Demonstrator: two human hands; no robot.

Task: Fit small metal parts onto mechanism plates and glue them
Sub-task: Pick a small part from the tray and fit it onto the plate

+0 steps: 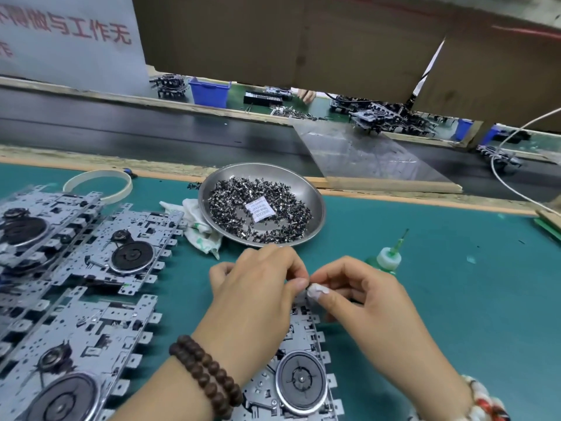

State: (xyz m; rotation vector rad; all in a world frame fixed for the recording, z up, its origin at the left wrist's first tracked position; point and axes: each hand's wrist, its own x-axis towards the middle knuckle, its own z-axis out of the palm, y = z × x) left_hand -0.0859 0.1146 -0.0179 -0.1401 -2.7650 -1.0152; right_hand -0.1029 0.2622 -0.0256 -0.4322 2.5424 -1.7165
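A mechanism plate (299,375) with a round black wheel lies on the green mat under both my hands. My left hand (258,293) and my right hand (358,296) meet over the plate's far end, fingertips curled together and pinching a small dark metal part (309,288) against the plate's edge. A steel dish (315,202) heaped with small dark metal parts stands just beyond my hands. A green glue bottle (386,259) with a needle tip stands behind my right hand. More mechanism plates (91,329) lie stacked at the left.
A crumpled white cloth (197,226) lies left of the dish. A white ring (97,183) sits at the back left. A dark conveyor belt (151,132) runs behind the mat's wooden edge. A white cable (510,183) hangs at the right. Blue bins (209,92) stand beyond.
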